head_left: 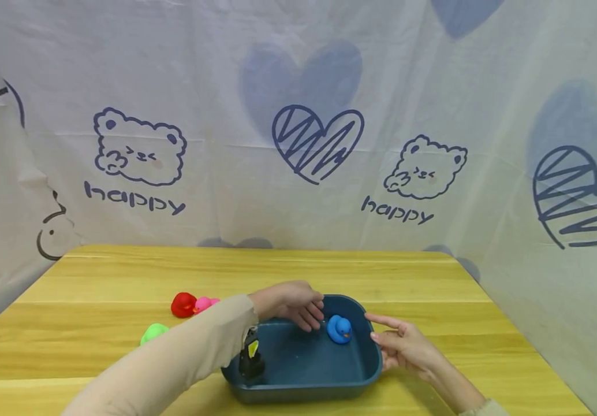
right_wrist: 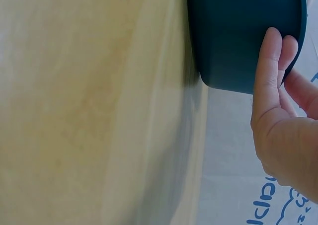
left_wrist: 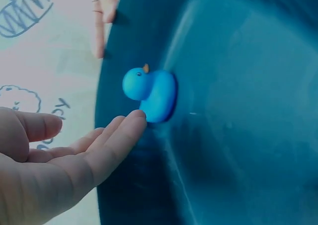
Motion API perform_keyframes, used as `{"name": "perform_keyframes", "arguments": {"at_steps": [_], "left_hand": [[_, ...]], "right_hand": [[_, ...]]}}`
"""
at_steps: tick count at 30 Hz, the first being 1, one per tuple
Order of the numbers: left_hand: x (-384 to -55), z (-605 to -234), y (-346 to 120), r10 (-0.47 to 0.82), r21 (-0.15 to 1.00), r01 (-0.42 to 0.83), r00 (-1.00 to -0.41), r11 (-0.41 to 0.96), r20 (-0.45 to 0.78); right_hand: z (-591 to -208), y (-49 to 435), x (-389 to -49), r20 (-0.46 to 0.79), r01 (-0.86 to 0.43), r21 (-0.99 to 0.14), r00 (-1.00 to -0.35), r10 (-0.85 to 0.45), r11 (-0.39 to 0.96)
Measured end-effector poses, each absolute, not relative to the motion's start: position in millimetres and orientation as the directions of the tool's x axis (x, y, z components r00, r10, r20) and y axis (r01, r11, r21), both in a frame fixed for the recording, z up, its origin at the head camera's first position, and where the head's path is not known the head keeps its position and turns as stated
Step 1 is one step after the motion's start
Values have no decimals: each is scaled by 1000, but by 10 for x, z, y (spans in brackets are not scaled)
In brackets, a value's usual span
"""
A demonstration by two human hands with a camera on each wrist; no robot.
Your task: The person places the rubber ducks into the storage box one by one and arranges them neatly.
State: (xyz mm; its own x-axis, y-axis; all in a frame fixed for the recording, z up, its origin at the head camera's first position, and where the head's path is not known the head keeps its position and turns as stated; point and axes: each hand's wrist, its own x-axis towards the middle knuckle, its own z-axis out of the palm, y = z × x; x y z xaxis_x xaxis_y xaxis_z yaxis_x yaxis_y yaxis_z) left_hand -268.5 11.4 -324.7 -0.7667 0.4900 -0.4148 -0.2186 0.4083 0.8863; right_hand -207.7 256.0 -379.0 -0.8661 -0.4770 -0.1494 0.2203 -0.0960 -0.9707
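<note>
Grip of the left hand (head_left: 302, 305): fingers extended close together, thumb held apart from them, nothing held. It reaches palm-inward over the far wall of the dark teal tub (head_left: 298, 393), with the fingertips just beside the blue rubber duck (head_left: 339, 330); contact cannot be confirmed. Grip of the right hand (head_left: 405, 345): pinching the tub's right-end wall, thumb at the rim and fingers against the outer face.

The blue rubber duck sits upright on the tub floor, near the right end and toward the far side, its orange bill facing the near right. At the left end of the tub stands a black object (head_left: 252, 365) with a yellow patch, partly covered by the beige left sleeve (head_left: 174, 361).

The tub rests on the wood-grain tabletop (head_left: 433, 303). Outside it, to the left, lie a red rubber duck (head_left: 182, 304), a pink rubber duck (head_left: 205, 303) near it, and a green toy (head_left: 153, 332); the sleeve partly hides the last two. Behind hangs a white curtain (head_left: 231, 81) printed with hearts, bear faces and "happy".
</note>
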Motion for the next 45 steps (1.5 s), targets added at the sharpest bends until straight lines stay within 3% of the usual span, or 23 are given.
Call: {"name": "perform_keyframes", "arguments": {"at_steps": [16, 26, 37, 45], "left_hand": [[-2647, -3030, -211, 574, 969, -166, -783, 183, -242], [-2561, -2952, -509, 600, 993, -31, -794, 117, -96], [-2436, -2952, -711, 641, 998, -12, -766, 61, -48], [-2318, -2944, -909, 617, 996, 29, -787, 84, -29]], "right_hand": [[-3780, 2546, -2078, -163, 228, -970, -866, -474, -84], [-3782, 2533, -2075, -167, 224, -972, -871, -461, -72], [-3791, 2533, -2062, -166, 223, -972, -874, -457, -73], [-3779, 2529, -2064, -168, 229, -970, -871, -462, -79]]}}
